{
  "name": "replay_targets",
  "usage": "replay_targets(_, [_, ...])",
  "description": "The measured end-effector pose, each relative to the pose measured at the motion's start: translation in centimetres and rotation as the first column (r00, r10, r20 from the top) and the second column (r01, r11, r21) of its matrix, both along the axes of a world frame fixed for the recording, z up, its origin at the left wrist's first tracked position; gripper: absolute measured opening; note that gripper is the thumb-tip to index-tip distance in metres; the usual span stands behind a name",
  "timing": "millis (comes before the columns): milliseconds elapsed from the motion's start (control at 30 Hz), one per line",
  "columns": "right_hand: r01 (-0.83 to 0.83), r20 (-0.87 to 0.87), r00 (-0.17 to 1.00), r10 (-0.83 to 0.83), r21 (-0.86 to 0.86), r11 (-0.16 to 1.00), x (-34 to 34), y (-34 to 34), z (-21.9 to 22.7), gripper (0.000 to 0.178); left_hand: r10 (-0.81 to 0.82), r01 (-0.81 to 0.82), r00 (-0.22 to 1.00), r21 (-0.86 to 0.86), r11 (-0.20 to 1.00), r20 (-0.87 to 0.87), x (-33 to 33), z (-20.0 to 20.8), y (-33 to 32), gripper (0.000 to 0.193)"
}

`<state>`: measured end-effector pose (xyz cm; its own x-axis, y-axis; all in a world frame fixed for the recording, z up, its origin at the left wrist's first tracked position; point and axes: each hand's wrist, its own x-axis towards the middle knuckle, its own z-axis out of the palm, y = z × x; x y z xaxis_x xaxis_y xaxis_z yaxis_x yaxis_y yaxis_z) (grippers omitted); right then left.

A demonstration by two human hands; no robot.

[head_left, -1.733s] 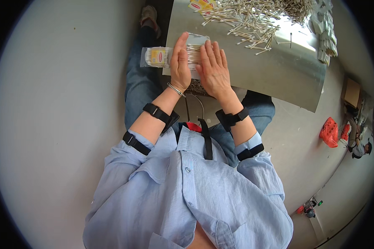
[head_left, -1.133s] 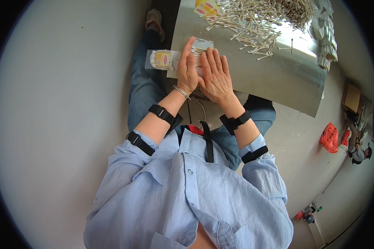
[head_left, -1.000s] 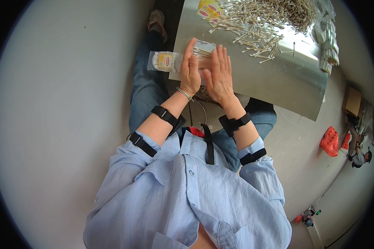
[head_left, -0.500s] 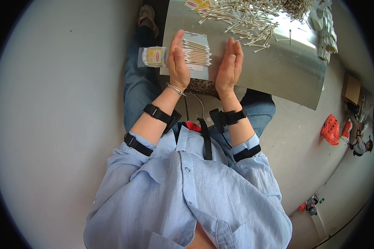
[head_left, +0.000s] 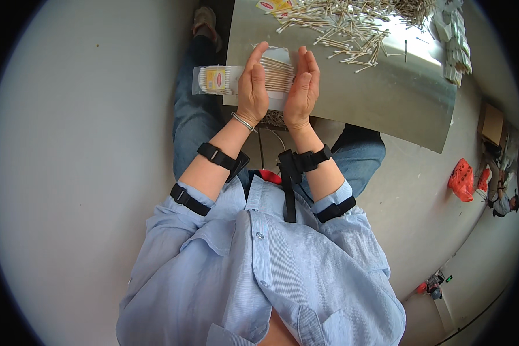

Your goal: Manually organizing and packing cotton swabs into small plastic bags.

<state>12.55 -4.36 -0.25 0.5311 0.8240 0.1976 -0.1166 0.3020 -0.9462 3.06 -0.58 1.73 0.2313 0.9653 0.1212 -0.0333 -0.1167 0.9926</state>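
Observation:
A row of cotton swabs (head_left: 278, 74) lies side by side on a pale sheet (head_left: 278, 55) at the table's near left. Along their left ends stands my left hand (head_left: 252, 86), open, fingers stretched and palm turned inward. My right hand (head_left: 303, 89) is open in the same way at their right ends, palm facing the left one. Both hands flank the swabs, and the hands hide the tips. Left of my left hand, a clear packet of cotton swabs (head_left: 215, 79) with a yellow label sticks out past the table's edge.
A loose heap of cotton swabs (head_left: 352, 32) spreads over the far part of the metal table (head_left: 398, 98). White packets (head_left: 457, 46) are stacked at its right edge. A yellow card (head_left: 275, 6) lies at the far left. A red bag (head_left: 461, 180) is on the floor.
My right hand has moved left, up to the right ends of the swabs. My left hand has shifted slightly right, so the gap between the palms is narrower.

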Motion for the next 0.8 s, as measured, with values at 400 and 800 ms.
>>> replay_targets(400, [0.06,0.134,0.99,-0.051,-0.062,0.996,-0.1,0.6,0.2,0.038,-0.061,0.066,0.995,-0.069,0.995,0.079,-0.1,0.0,1.7,0.064])
replay_targets(800, [0.119,0.271,0.959,-0.081,-0.127,0.985,0.7,0.0,0.6,0.027,0.039,-0.013,0.97,-0.109,0.994,0.24,-0.1,-0.6,1.0,0.059])
